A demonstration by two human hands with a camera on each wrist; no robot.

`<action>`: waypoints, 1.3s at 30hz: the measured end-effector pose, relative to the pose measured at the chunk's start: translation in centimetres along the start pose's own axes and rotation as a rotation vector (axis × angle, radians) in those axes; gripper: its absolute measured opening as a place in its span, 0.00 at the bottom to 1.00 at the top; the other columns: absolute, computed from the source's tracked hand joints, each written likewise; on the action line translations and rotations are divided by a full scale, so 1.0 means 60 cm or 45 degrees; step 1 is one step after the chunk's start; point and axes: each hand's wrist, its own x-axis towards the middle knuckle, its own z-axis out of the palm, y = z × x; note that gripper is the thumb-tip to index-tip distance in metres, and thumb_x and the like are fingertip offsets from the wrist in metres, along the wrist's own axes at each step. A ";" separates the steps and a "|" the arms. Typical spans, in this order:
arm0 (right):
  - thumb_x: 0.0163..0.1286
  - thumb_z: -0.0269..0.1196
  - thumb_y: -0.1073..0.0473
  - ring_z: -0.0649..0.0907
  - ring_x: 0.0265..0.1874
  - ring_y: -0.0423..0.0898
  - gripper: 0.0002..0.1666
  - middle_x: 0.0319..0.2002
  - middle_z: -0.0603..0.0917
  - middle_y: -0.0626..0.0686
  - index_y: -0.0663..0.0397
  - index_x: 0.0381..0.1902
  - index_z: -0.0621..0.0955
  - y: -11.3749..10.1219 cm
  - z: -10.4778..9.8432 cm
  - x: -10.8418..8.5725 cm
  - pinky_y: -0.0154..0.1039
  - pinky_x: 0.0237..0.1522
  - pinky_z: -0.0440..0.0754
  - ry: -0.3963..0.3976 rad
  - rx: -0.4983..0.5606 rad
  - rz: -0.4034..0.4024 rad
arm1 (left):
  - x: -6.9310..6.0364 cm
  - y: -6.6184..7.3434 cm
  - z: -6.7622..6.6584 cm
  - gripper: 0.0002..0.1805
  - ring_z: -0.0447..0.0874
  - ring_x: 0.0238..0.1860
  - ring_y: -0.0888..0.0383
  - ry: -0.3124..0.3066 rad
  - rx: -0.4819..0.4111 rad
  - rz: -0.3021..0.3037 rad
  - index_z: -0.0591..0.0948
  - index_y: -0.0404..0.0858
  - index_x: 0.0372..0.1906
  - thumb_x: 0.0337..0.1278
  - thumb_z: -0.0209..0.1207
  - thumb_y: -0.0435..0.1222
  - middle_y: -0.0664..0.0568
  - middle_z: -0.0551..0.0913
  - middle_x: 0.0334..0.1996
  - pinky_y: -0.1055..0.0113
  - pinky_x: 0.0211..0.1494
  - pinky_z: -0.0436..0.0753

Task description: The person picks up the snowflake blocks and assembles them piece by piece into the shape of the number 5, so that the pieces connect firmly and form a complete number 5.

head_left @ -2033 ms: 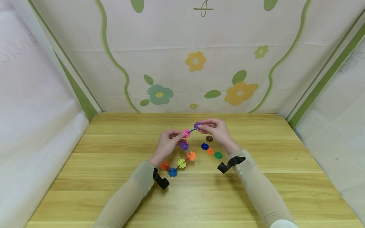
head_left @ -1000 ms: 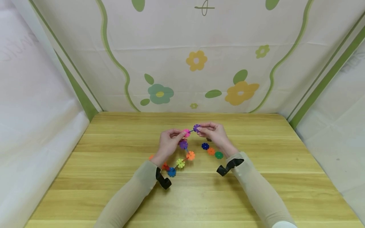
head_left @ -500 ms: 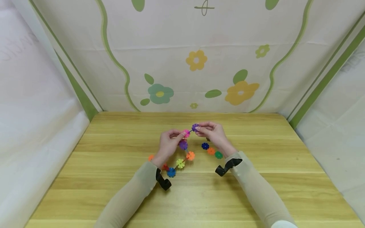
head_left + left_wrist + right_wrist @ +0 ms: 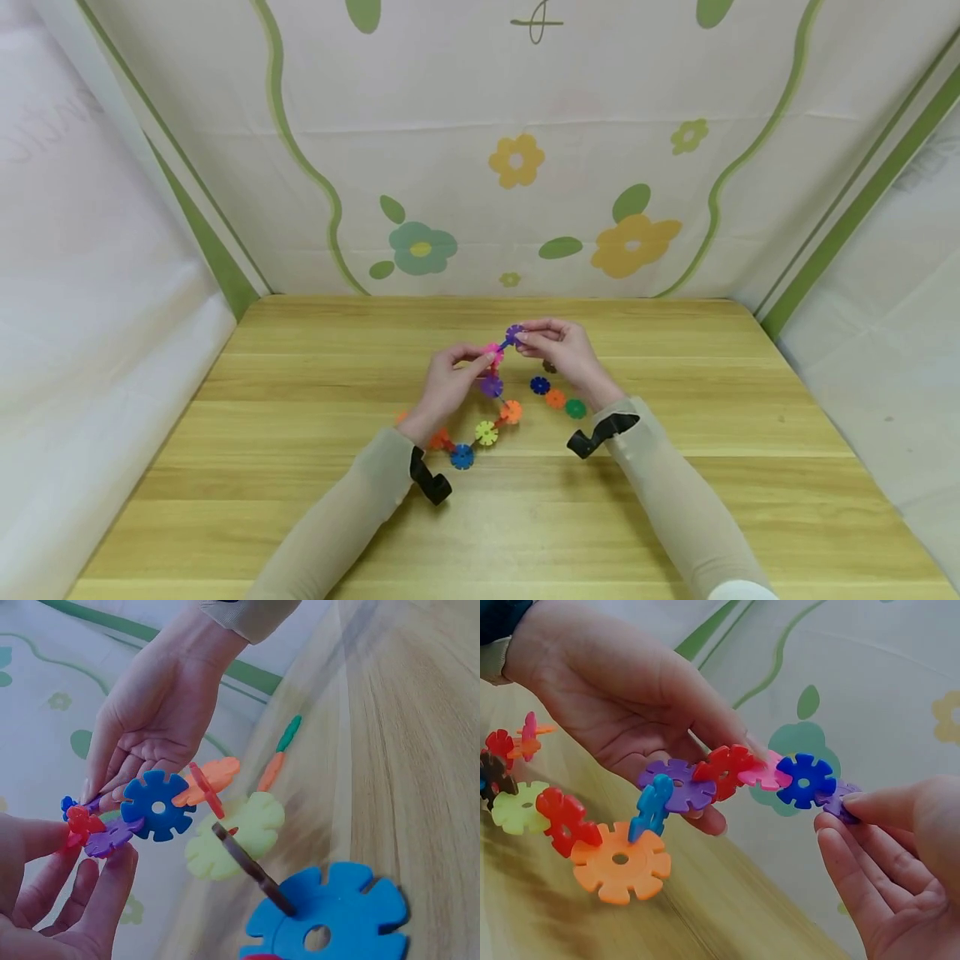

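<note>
Bridging left grip (image 4: 444, 385) and right grip (image 4: 572, 353), discs (image 4: 817, 784) interlock.

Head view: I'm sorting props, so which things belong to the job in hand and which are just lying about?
In the job:
chain of multicoloured notched plastic discs
left hand, pinching it
right hand, pinching its purple end disc

Lying apart on the wood-grain table, perhaps spares:
dark blue notched plastic disc
orange notched plastic disc
green notched plastic disc
brown disc, partly hidden

Beige sleeves (image 4: 345, 504), black wrist straps (image 4: 617, 426)
</note>
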 end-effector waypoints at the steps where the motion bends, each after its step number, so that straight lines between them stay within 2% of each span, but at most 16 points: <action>1: 0.73 0.66 0.64 0.88 0.43 0.51 0.16 0.49 0.87 0.62 0.67 0.54 0.81 0.000 0.000 0.000 0.57 0.57 0.80 -0.002 -0.003 -0.001 | 0.000 0.000 0.001 0.12 0.87 0.42 0.51 -0.004 0.003 0.000 0.86 0.35 0.46 0.69 0.65 0.40 0.46 0.85 0.42 0.61 0.47 0.87; 4: 0.73 0.66 0.63 0.88 0.43 0.51 0.16 0.48 0.87 0.61 0.65 0.55 0.82 0.000 0.001 0.002 0.59 0.58 0.78 -0.008 -0.019 -0.003 | 0.000 0.001 0.003 0.12 0.87 0.41 0.51 -0.014 0.005 -0.015 0.85 0.34 0.46 0.70 0.64 0.41 0.43 0.86 0.41 0.60 0.47 0.87; 11: 0.73 0.66 0.63 0.88 0.44 0.51 0.17 0.49 0.86 0.62 0.66 0.56 0.81 -0.004 0.001 0.007 0.60 0.60 0.76 -0.035 -0.001 -0.008 | -0.003 -0.002 0.010 0.11 0.89 0.39 0.49 -0.053 -0.141 -0.043 0.82 0.31 0.46 0.70 0.64 0.36 0.41 0.89 0.37 0.51 0.51 0.86; 15: 0.73 0.67 0.63 0.88 0.44 0.51 0.18 0.49 0.87 0.61 0.66 0.56 0.81 -0.007 0.000 0.009 0.60 0.60 0.77 -0.085 -0.033 -0.030 | -0.005 -0.002 0.009 0.11 0.89 0.42 0.44 -0.154 -0.164 -0.068 0.79 0.29 0.48 0.72 0.62 0.35 0.39 0.88 0.38 0.48 0.53 0.85; 18: 0.72 0.68 0.63 0.88 0.43 0.53 0.17 0.48 0.87 0.61 0.65 0.55 0.82 -0.008 -0.001 0.007 0.60 0.58 0.78 -0.132 -0.082 -0.039 | -0.005 0.001 0.002 0.15 0.87 0.45 0.39 -0.218 -0.091 -0.082 0.79 0.29 0.49 0.73 0.61 0.39 0.39 0.86 0.40 0.46 0.54 0.84; 20: 0.72 0.67 0.63 0.88 0.44 0.54 0.15 0.47 0.86 0.62 0.64 0.54 0.83 -0.008 -0.001 0.005 0.60 0.58 0.78 -0.167 -0.103 -0.034 | -0.002 0.004 -0.002 0.18 0.86 0.45 0.38 -0.204 -0.021 -0.067 0.79 0.29 0.49 0.73 0.61 0.42 0.39 0.85 0.41 0.47 0.53 0.84; 23: 0.72 0.67 0.64 0.87 0.45 0.56 0.14 0.48 0.85 0.63 0.65 0.53 0.83 -0.007 0.003 0.000 0.58 0.57 0.80 -0.209 -0.087 -0.023 | 0.004 0.011 -0.007 0.20 0.86 0.44 0.42 -0.133 0.031 -0.038 0.80 0.31 0.50 0.71 0.62 0.45 0.39 0.84 0.44 0.48 0.55 0.84; 26: 0.72 0.67 0.65 0.87 0.45 0.55 0.14 0.49 0.85 0.63 0.65 0.53 0.83 -0.005 0.010 -0.004 0.57 0.57 0.80 -0.235 -0.067 -0.026 | 0.010 0.017 -0.008 0.18 0.86 0.44 0.48 -0.091 0.041 -0.004 0.80 0.32 0.51 0.72 0.62 0.44 0.39 0.83 0.46 0.51 0.54 0.84; 29: 0.72 0.67 0.65 0.87 0.44 0.54 0.13 0.48 0.85 0.63 0.65 0.52 0.84 -0.005 0.017 -0.008 0.56 0.56 0.81 -0.226 -0.051 -0.023 | 0.014 0.017 -0.007 0.14 0.86 0.42 0.52 -0.065 0.067 0.024 0.82 0.32 0.49 0.72 0.62 0.41 0.41 0.84 0.44 0.57 0.50 0.86; 33: 0.73 0.66 0.63 0.86 0.48 0.60 0.16 0.50 0.85 0.64 0.66 0.55 0.83 -0.005 0.016 -0.010 0.57 0.58 0.80 -0.227 -0.065 -0.017 | 0.017 0.014 -0.007 0.11 0.87 0.41 0.50 -0.038 0.081 0.044 0.83 0.31 0.47 0.73 0.61 0.37 0.44 0.85 0.41 0.61 0.47 0.87; 36: 0.74 0.66 0.59 0.83 0.53 0.66 0.22 0.53 0.84 0.65 0.67 0.59 0.80 -0.003 0.001 -0.009 0.60 0.59 0.78 -0.203 -0.161 -0.048 | 0.018 0.011 -0.008 0.10 0.87 0.43 0.47 -0.005 0.041 0.033 0.82 0.30 0.46 0.73 0.60 0.35 0.43 0.85 0.41 0.61 0.48 0.87; 39: 0.73 0.67 0.53 0.82 0.53 0.64 0.25 0.54 0.85 0.61 0.64 0.61 0.81 0.002 -0.024 -0.005 0.58 0.59 0.79 -0.107 -0.362 -0.072 | 0.020 0.010 -0.010 0.09 0.86 0.45 0.45 0.038 0.003 0.016 0.81 0.29 0.46 0.74 0.59 0.33 0.42 0.85 0.42 0.59 0.49 0.86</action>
